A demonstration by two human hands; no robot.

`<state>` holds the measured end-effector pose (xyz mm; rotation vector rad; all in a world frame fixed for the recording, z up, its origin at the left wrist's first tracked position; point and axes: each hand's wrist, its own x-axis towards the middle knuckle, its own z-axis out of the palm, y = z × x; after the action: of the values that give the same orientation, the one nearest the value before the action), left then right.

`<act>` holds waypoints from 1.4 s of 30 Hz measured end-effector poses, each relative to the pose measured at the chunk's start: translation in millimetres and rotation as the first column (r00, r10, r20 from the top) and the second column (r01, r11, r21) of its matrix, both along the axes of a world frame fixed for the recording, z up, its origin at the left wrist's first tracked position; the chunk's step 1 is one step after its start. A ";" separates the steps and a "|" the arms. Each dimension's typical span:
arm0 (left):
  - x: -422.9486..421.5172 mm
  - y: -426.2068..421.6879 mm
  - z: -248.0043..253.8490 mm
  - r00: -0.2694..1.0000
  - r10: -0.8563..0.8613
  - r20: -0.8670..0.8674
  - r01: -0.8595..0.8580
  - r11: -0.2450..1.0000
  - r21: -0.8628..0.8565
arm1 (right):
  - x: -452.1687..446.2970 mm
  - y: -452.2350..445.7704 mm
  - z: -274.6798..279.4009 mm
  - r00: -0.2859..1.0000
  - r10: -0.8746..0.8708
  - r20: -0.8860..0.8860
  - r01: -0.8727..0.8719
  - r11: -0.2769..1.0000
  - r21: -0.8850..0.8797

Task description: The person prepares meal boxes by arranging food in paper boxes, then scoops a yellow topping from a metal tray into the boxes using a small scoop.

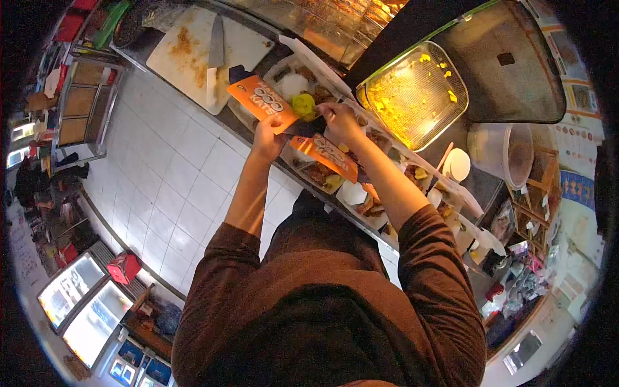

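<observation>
My left hand (265, 137) is closed on the lower edge of an orange printed packet (258, 98) with white lettering. A second orange packet (330, 157) lies just to its right, over the row of food boxes. My right hand (340, 121) has its fingers pinched together above the boxes; what they hold, if anything, I cannot make out. Beside those fingertips is a yellow-green piece (304, 105). Under both hands, open boxes hold white rice (291, 85) and browned food pieces.
A white cutting board (184, 48) with a knife (216, 42) lies at the upper left. Beyond the boxes, a wire-mesh tray (419, 90) holds yellow bits under a warm light. A clear plastic tub (496, 151) and a white round lid (456, 164) stand to the right.
</observation>
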<state>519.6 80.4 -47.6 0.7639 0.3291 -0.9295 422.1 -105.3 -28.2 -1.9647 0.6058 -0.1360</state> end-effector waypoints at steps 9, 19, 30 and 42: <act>-0.7 7.0 -2.7 0.997 -0.059 0.040 0.062 0.994 -0.085 | -17.0 -6.3 27.4 0.982 0.143 0.122 -0.086 0.917 -0.389; -2.5 4.1 2.5 0.999 -0.026 0.021 0.027 0.999 -0.022 | -10.1 24.2 14.2 0.921 0.362 -0.143 -0.381 0.762 -0.524; -30.2 -17.7 81.9 0.819 0.212 0.533 -0.370 0.905 0.208 | -40.4 -17.8 63.6 0.968 -0.187 -0.168 0.247 0.572 0.782; -85.8 -208.4 113.2 0.942 -0.240 0.234 0.224 0.970 0.094 | -116.7 -193.1 55.6 0.923 -0.231 -0.309 0.197 0.971 -0.136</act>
<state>433.8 -128.1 65.6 0.9833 0.0531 -1.0360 305.5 -298.5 27.4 -2.0319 1.0488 0.0226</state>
